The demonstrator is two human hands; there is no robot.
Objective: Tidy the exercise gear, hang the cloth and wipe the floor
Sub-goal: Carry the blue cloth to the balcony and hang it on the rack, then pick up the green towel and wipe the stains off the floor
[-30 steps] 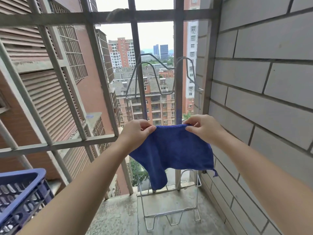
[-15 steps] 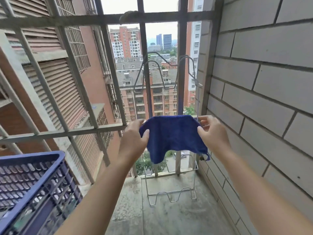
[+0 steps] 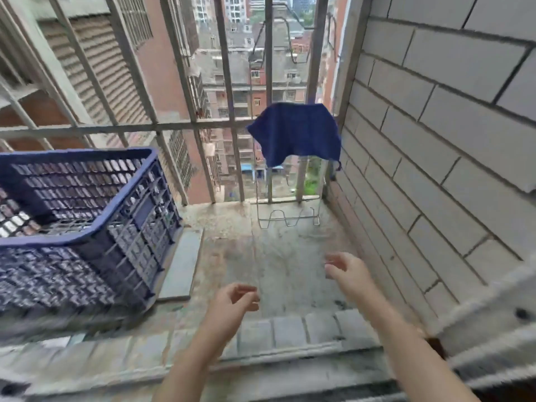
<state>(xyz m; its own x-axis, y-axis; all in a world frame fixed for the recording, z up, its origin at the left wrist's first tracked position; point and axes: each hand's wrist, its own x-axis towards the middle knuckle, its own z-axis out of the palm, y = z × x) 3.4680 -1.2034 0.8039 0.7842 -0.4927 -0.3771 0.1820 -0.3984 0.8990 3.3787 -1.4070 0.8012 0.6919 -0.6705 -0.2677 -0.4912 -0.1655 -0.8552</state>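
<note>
A blue cloth hangs draped over a thin wire rack that stands against the window bars at the far right corner of the balcony. Nothing touches the cloth. My left hand hovers low in the middle of the view, fingers loosely curled and holding nothing. Further right and slightly higher, my right hand is also loosely curled and holds nothing. Both hands are well back from the cloth, above the stained concrete floor.
A dark blue slatted plastic crate stands on the left of the balcony. Grey metal window bars close the far side. A grey tiled wall runs along the right. A raised tiled sill crosses below my hands.
Both hands have let go of the blue cloth and pulled back and down; the cloth now stays hanging on the wire rack. The view has tilted downward and drawn back.
</note>
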